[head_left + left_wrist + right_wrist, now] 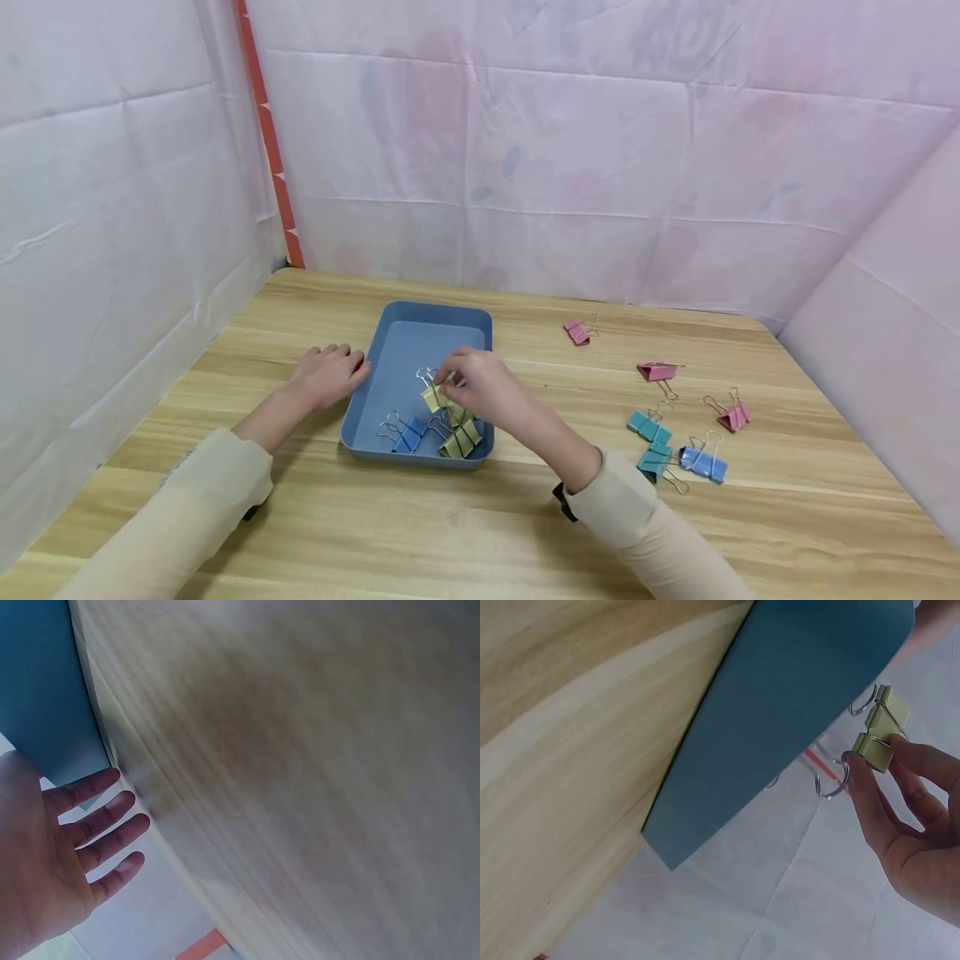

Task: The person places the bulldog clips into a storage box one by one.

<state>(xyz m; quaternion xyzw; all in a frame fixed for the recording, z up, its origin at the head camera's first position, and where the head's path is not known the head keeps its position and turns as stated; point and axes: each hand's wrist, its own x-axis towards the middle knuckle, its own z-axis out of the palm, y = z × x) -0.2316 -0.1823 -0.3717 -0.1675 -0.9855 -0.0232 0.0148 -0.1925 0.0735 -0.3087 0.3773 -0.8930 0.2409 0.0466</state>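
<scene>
A blue tray point(397, 354) lies on the wooden table. Over its right part, my right hand point(483, 385) pinches a yellow binder clip point(883, 729) between thumb and fingertips, as the right wrist view shows. Below it in the tray are more yellow binder clips point(460, 440), partly overlapping, and a blue binder clip point(408, 435). My left hand point(328, 377) is at the tray's left side, its thumb at the rim. In the left wrist view its fingers point(112, 844) are spread and hold nothing.
Right of the tray lie three pink binder clips point(577, 332), two teal binder clips point(649, 427) and a blue binder clip point(703, 464). White cloth walls point(600, 183) enclose the table's back and sides. A red strip point(272, 150) runs down the back left corner.
</scene>
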